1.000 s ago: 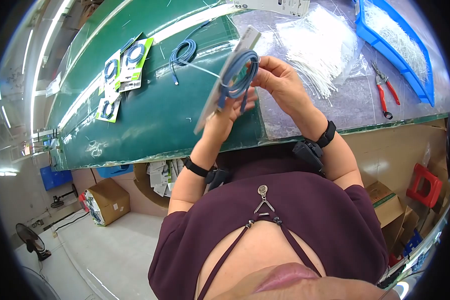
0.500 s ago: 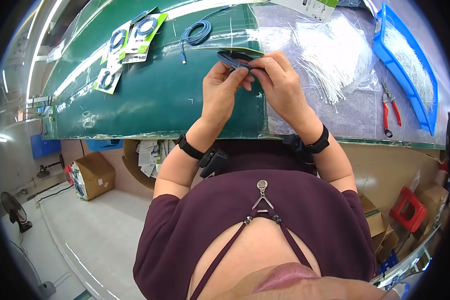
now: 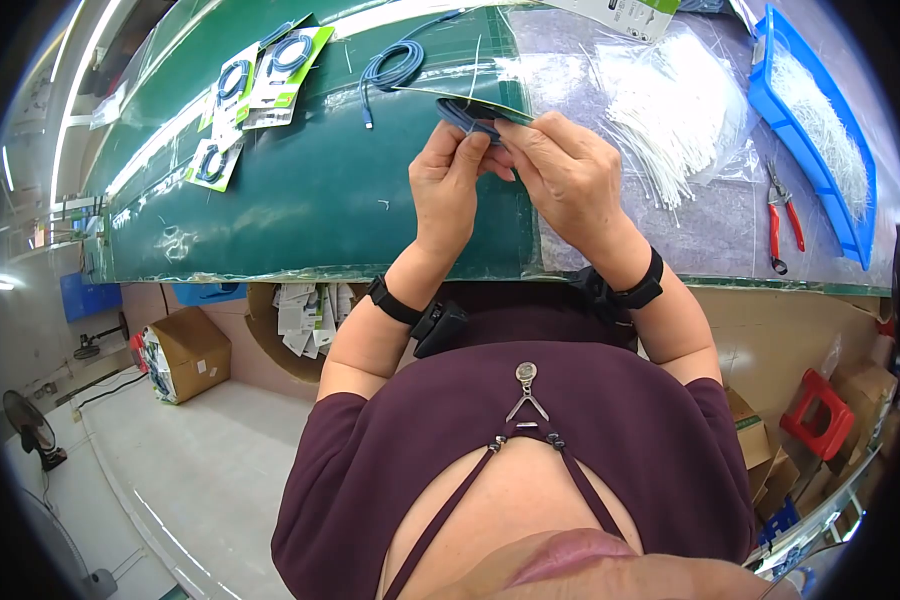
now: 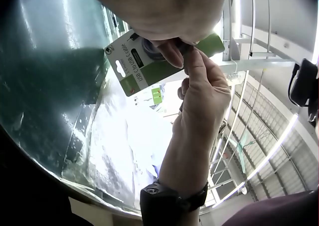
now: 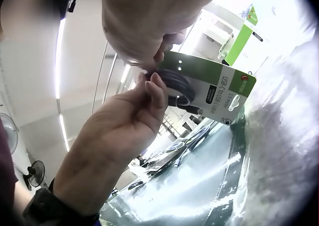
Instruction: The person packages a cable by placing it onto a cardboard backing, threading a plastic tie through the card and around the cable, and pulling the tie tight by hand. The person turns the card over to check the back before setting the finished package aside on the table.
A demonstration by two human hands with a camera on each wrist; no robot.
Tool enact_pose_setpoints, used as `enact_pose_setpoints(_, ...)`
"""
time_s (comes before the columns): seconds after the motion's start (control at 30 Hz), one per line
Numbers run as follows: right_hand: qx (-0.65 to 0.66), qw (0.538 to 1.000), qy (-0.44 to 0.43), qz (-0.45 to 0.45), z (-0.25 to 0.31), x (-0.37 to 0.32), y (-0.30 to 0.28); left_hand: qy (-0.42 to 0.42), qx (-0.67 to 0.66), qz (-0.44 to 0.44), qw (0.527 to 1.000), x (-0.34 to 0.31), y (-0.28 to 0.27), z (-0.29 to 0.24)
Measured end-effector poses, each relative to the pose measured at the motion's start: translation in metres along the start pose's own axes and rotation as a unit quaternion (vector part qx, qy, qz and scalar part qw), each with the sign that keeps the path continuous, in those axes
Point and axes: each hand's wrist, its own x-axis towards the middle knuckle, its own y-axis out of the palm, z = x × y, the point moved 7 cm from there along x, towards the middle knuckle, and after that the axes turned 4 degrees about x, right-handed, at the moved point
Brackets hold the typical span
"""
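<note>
"Over the green surface [image 3: 300, 220], what do we have in the hands?"

"We see a printed card [image 5: 219, 89] and, against it, a coil [image 5: 182, 89] of blue cable. The card tilts so that the head view gives us little more than its edge; from the right wrist we can read 'USB-C to USB-C cable' on it."

"And the fingers?"

"On the left hand [image 3: 444, 195] they are narrow, holding the coil with the thumb on the near side. On the right hand [image 3: 577, 180] they pinch in at the coil, by the card's green end. We cannot tell exactly which strand they grip."

"What lies around them?"

"Just beyond the card we find a loose cable [image 3: 398, 68] in loops; farther left, several carded cables [image 3: 275, 95], partly overlapping. To the right we have a heap of white ties [image 3: 655, 125] on clear plastic, then red-handled pliers [image 3: 773, 225] near a blue tray [image 3: 795, 142] of pale strips."

"Below the surface?"

"We spot a brown box [image 3: 200, 350] at left and a red stool [image 3: 818, 440] at right."
</note>
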Motion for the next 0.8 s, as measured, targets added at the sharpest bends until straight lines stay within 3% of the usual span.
enact_pose_setpoints(0.23,-0.016,1.0,-0.005,0.001,0.003,0.007,0.003,0.038,0.051,-0.006,0.998,0.0,0.001,-0.001)
enact_pose_setpoints(0.37,0.024,0.997,0.036,0.06,-0.008,0.012,0.012,0.037,0.069,-0.003,0.997,-0.001,0.0,0.003)
enact_pose_setpoints(0.47,0.014,0.998,-0.02,0.053,-0.006,0.015,0.009,0.007,0.013,0.005,1.0,0.008,-0.005,0.001)
enact_pose_setpoints(0.6,-0.097,0.993,-0.055,0.027,-0.007,0.014,0.004,-0.007,0.14,0.034,0.99,0.018,-0.004,-0.012)
enact_pose_setpoints(0.63,-0.098,0.993,-0.059,0.028,-0.01,0.014,0.004,0.091,0.24,0.058,0.965,0.021,0.006,-0.03)
enact_pose_setpoints(0.7,0.032,0.996,0.078,-0.009,-0.037,0.012,-0.002,0.282,0.423,0.098,0.855,0.018,0.033,-0.059)
enact_pose_setpoints(0.73,0.096,0.985,0.144,-0.026,-0.051,0.01,-0.005,0.287,0.419,0.094,0.857,0.02,0.03,-0.062)
enact_pose_setpoints(0.8,0.108,0.979,0.171,-0.017,-0.064,0.006,-0.013,0.249,0.404,0.032,0.88,0.028,0.008,-0.066)
